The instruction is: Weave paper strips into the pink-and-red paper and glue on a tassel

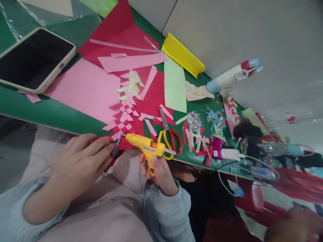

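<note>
My right hand (158, 169) is wrapped round the grip of a yellow glue gun (141, 142), whose nozzle points left; a clear glue stick (170, 151) pokes out of its rear. Just left of the nozzle, my left hand (83, 158) has its fingers closed over a small piece at the table edge. Some red and a bluish strand (116, 148) show there, but the fingers hide most of it. Beyond the nozzle lies a woven pink, red and green paper strip (124, 116). Scissors (164, 119) with red and yellow handles rest behind the glue gun.
On the green table (22, 106) are a phone (35, 58), pink paper (85, 89), red paper (118, 30), green paper (175, 84) and a yellow tray-like piece (184, 55). Paper scraps (196, 137), a purple plug adapter (217, 149) and a bottle (232, 76) lie rightward. Another person's hand (292, 225) is blurred at lower right.
</note>
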Demonstrator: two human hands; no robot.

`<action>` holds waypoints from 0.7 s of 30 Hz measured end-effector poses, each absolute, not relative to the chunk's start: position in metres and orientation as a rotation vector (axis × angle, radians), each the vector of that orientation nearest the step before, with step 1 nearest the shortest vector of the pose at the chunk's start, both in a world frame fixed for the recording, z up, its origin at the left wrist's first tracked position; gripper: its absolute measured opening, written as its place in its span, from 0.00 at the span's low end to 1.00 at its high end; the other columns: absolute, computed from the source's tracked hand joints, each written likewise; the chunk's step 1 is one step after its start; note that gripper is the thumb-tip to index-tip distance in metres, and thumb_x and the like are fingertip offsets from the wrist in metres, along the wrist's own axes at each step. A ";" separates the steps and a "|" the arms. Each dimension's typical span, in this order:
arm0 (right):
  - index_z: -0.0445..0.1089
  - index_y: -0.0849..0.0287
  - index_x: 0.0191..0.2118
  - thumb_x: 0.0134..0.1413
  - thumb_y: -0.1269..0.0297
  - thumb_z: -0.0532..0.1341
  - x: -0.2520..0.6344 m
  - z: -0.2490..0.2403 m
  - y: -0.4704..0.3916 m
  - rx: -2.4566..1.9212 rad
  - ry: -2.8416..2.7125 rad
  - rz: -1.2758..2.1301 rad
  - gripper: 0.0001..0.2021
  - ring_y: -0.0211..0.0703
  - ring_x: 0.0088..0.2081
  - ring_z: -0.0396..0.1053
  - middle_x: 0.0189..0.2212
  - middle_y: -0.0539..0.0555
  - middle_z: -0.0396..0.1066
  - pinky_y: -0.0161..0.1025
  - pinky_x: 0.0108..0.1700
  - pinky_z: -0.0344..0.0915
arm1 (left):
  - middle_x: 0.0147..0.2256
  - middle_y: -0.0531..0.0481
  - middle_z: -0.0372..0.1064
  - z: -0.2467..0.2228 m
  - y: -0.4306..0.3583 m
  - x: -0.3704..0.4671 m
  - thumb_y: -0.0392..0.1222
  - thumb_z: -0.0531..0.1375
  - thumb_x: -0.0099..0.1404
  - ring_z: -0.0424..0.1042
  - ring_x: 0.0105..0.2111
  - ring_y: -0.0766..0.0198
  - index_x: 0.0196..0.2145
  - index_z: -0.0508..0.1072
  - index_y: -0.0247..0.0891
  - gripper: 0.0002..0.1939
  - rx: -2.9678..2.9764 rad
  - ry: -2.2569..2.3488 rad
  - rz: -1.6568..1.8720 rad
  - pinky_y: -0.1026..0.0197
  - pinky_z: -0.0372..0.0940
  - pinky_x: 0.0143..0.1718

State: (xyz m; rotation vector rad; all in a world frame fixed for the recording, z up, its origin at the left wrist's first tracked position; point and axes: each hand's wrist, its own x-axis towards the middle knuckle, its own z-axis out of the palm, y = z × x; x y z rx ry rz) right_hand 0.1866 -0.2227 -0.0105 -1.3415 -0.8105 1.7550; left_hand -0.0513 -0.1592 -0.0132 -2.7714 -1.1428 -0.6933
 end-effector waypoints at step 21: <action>0.68 0.61 0.36 0.59 0.39 0.56 0.187 -0.013 -0.223 -1.324 -0.835 1.770 0.26 0.30 0.18 0.55 0.21 0.48 0.63 0.30 0.20 0.49 | 0.41 0.47 0.80 -0.011 -0.161 -0.051 0.37 0.58 0.67 0.67 0.40 0.50 0.40 0.79 0.38 0.10 -2.749 -1.174 -0.666 0.51 0.63 0.39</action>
